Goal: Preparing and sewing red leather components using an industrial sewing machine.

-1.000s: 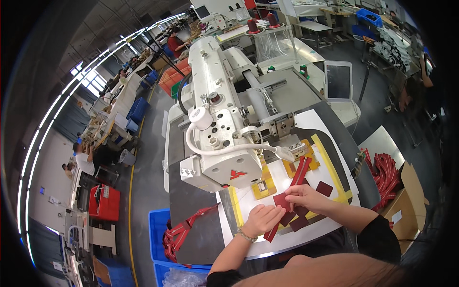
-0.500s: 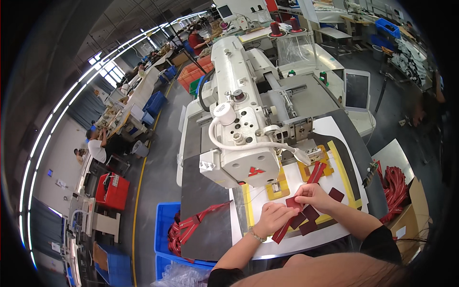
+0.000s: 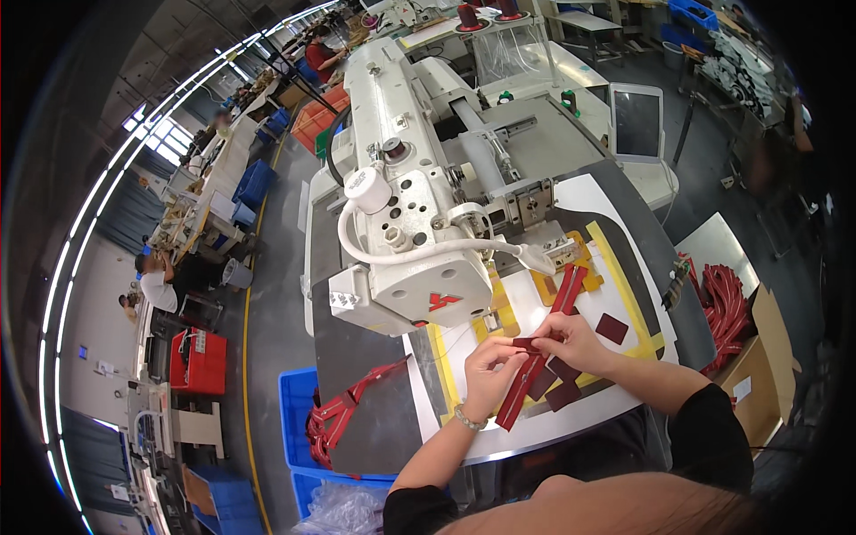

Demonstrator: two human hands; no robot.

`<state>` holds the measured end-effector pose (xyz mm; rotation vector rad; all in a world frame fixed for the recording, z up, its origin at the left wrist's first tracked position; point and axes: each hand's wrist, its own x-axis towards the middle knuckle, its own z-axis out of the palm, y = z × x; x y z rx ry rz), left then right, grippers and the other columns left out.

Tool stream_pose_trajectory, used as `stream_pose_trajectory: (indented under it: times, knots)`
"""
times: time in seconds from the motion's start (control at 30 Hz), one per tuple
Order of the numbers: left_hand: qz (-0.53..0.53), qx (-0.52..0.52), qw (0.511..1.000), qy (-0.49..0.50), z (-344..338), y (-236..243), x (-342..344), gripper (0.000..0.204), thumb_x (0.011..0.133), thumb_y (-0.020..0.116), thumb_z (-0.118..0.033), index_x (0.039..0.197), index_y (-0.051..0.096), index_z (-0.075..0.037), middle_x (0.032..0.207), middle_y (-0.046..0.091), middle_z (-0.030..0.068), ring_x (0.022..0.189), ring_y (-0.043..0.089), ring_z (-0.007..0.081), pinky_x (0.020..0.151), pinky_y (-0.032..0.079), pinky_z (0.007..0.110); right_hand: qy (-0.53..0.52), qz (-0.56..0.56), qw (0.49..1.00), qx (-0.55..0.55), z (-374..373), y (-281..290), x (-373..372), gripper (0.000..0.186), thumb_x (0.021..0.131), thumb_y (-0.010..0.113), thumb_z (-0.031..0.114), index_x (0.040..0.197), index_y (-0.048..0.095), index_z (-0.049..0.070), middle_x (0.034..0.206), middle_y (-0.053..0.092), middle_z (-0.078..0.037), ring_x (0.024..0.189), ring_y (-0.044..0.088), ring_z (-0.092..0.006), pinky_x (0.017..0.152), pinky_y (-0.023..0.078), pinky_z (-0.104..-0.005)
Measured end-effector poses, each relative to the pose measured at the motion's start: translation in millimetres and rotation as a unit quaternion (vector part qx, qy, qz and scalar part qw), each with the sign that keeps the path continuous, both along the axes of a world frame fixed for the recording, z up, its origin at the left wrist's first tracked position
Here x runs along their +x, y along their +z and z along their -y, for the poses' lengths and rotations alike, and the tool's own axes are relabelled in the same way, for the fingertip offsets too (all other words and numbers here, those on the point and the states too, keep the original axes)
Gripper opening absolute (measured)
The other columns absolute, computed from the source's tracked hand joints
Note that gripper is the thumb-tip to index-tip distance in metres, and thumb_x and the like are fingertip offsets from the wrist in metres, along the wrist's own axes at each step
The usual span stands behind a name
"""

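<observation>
Both hands meet above the near edge of the counter (image 3: 571, 419), just in front of the sewing machine (image 3: 406, 241). The left hand (image 3: 489, 370) and the right hand (image 3: 575, 343) pinch a small dark red leather piece (image 3: 526, 343) between them, fingers narrow and closed on its ends. A long dark red strip (image 3: 519, 397) lies under the hands, slanting toward the near edge, with more red patches (image 3: 563, 392) beside it on the yellow-bordered template (image 3: 635, 308). To do this well, I judge the piece should be held flat and taut, its edges squared to the strip beneath, with fingertips kept near the ends so the middle stays visible for alignment.
</observation>
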<state>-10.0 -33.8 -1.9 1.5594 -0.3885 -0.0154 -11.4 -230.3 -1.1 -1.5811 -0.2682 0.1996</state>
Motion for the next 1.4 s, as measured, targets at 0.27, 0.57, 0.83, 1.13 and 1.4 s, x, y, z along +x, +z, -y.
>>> stream_pose_trajectory:
  times: [0.27,0.57,0.83,1.13,1.4]
  knots:
    - [-0.034,-0.022,0.999,0.019,-4.6,-7.8,2.0,0.005,0.081,0.069,0.004,0.079,0.065,0.002,0.085,0.063,0.0065,0.07,0.06,0.0101,0.065,0.05,0.021,0.063,-0.047,0.991,0.112,-6.0,4.5,-1.6,0.015,0.087,0.066,0.004,0.1,0.059,-0.001,0.087,0.067,-0.006,0.082,0.064,-0.0088,0.074,0.051,-0.022]
    - [-0.072,-0.028,0.997,0.025,-1.7,-11.4,4.7,0.016,0.081,0.072,0.002,0.072,0.058,-0.002,0.076,0.061,0.0023,0.07,0.059,0.0068,0.063,0.048,0.02,0.008,-0.092,0.991,0.093,-11.3,0.6,-3.5,0.014,0.086,0.067,0.005,0.096,0.062,-0.004,0.087,0.069,-0.009,0.077,0.065,-0.0095,0.071,0.052,-0.0221]
    - [-0.093,-0.03,0.995,0.033,-0.3,-3.9,3.5,0.018,0.082,0.072,0.001,0.072,0.057,-0.002,0.074,0.061,0.0025,0.067,0.059,0.007,0.062,0.047,0.02,-0.003,-0.098,0.989,0.111,-14.7,1.6,-3.5,0.009,0.086,0.066,0.002,0.091,0.061,-0.003,0.085,0.069,-0.01,0.072,0.066,-0.0106,0.066,0.053,-0.0218]
    - [-0.052,0.078,0.995,0.018,-0.5,5.4,7.8,0.009,0.089,0.062,-0.005,0.084,0.057,-0.001,0.071,0.059,0.0035,0.066,0.055,0.0084,0.062,0.045,0.022,0.027,-0.087,0.986,0.139,-7.8,-0.8,-4.9,0.006,0.089,0.062,0.001,0.089,0.059,-0.004,0.08,0.066,-0.008,0.071,0.064,-0.0104,0.065,0.052,-0.0227]
    - [-0.009,0.178,0.981,-0.073,-1.5,1.2,9.5,0.021,0.096,0.053,-0.018,0.091,0.059,0.001,0.07,0.06,0.0142,0.06,0.055,0.0192,0.057,0.042,0.031,0.021,-0.089,0.988,0.121,-4.7,-3.5,-2.2,0.006,0.089,0.061,0.001,0.09,0.059,-0.005,0.082,0.066,-0.009,0.072,0.064,-0.0115,0.066,0.053,-0.0235]
